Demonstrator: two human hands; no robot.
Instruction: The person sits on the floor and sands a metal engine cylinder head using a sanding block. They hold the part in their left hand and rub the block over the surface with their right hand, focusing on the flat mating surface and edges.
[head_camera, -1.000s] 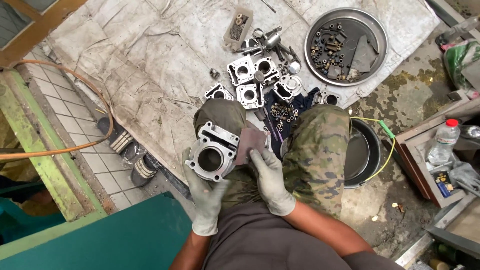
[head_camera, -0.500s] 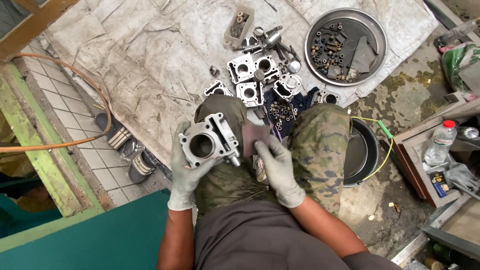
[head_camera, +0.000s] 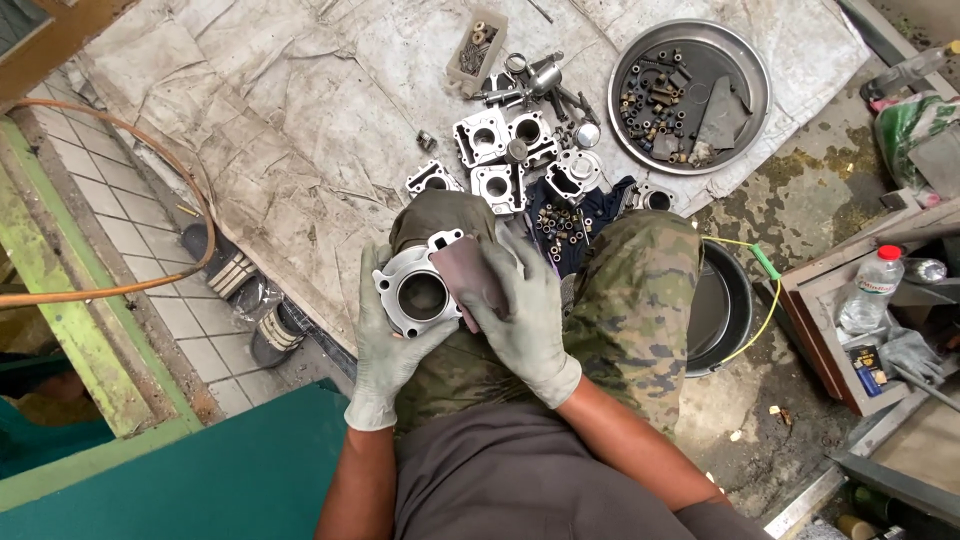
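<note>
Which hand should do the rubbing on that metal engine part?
The right hand, I'd guess: it already presses the brown sanding sheet against the cylinder block. The left hand grips the block from below, steadying it.

The right side of the engine cylinder (head_camera: 420, 292) is hidden under the brown abrasive sheet (head_camera: 468, 275).

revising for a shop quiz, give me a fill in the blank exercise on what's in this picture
1. The left hand holds a metal engine ____ over the lap.
2. The right hand presses a brown sheet of ____ against it.
3. The round metal tray holds small nuts and ____.
4. Both hands wear grey ____.

Missing words: cylinder; sandpaper; bolts; gloves
</note>
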